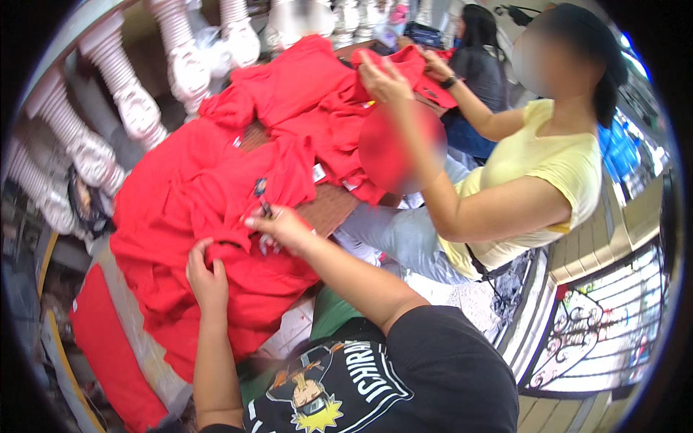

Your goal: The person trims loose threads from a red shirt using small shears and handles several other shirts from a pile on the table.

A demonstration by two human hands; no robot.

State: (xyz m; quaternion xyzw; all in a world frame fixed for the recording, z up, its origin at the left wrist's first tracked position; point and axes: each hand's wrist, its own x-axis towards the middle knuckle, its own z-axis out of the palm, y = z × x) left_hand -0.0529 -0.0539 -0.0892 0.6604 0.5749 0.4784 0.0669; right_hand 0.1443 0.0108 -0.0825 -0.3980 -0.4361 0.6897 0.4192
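Note:
A heap of red garments (166,191) covers the table in front of me. My left hand (208,273) is at the near side of the heap, its fingers closed on the edge of a red garment (242,278). To the right and slightly farther off, my right hand (284,229) grips a small dark tool (266,209), whose exact kind I cannot make out. Just beyond that tool, a small dark patch (260,187) shows against the red cloth. The folds hide part of my left fingertips.
Across on the right, a person in a yellow shirt (538,166) lifts a red garment (411,68) with both hands. Another person (480,76) sits behind. White balusters (130,90) line the far left. Part of the brown tabletop (328,208) shows. A red padded piece (108,346) lies near left.

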